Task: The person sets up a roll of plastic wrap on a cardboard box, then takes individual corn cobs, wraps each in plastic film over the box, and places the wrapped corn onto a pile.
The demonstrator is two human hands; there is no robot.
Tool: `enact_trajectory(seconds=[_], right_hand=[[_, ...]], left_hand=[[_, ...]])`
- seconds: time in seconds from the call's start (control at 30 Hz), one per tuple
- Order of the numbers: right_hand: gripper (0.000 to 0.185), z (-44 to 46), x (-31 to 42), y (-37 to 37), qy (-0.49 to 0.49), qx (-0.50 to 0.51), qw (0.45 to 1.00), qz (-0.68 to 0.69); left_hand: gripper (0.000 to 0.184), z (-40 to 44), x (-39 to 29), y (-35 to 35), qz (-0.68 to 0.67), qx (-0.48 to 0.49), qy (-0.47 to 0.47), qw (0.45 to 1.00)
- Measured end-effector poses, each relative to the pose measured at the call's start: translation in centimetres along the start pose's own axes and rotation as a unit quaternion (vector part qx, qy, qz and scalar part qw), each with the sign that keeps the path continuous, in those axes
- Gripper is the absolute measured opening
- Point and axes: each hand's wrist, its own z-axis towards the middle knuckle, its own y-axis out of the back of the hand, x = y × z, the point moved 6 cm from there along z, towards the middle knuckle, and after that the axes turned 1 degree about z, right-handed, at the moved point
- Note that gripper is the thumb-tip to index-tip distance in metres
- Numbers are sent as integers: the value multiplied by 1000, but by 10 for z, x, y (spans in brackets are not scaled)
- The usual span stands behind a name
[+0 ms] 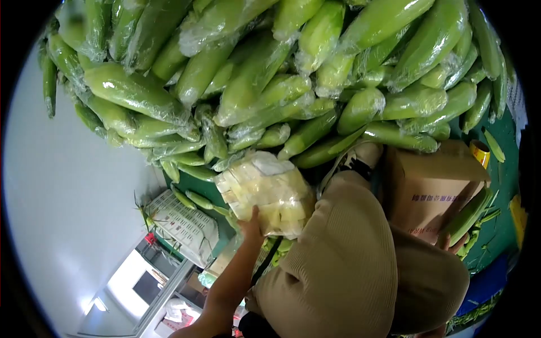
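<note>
My left hand [251, 228] grips the near edge of a clear plastic package [265, 194] filled with pale yellow and white pieces. The thumb lies on top, while the other fingers are mostly hidden. Over at the right, my right hand [451, 243] is partly hidden behind my knee, its fingers closed round the lower end of a green ear of corn [468, 217] in its husk. That ear leans beside a cardboard box [431, 188]. Ahead rises a large heap of green ears [248, 79], many wrapped in clear film.
A white printed woven sack [186, 225] stands to the left near a pale wall [73, 186]. My shoe [360, 158] is against the heap. A yellow roll [479, 152] sits behind the box. Loose green leaves [479, 236] litter the green floor at the right.
</note>
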Motion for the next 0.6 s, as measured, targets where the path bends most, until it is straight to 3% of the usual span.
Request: enact_trajectory(seconds=[0.07,0.1,0.2,0.27,0.33,0.37,0.47,0.5,0.6], right_hand=[[77,-2,0,5,3,-8,1000,-5],[77,-3,0,6,4,-15,1000,-5],[77,-7,-4,11,6,-38,999,-4],[77,-11,-6,20,9,-48,999,-16],[77,-19,-9,12,9,-65,998,-9],[80,-21,2,1,-27,-87,995,30],[82,-19,0,-1,-20,-62,997,40],[92,-14,-11,10,5,-62,998,25],[92,-16,-21,18,1,-73,997,12]], left_hand=[[95,-6,-15,3,-7,87,45,995],[86,32,-17,28,56,83,31,995],[79,92,-61,33,32,101,-87,991],[95,83,-42,37,164,9,-146,976],[104,56,-5,19,320,-127,-207,916],[109,4,-8,1,283,-91,-175,939],[113,26,-22,-1,94,49,-178,978],[105,45,-43,3,58,76,-182,979],[84,80,-95,46,18,29,-281,959]])
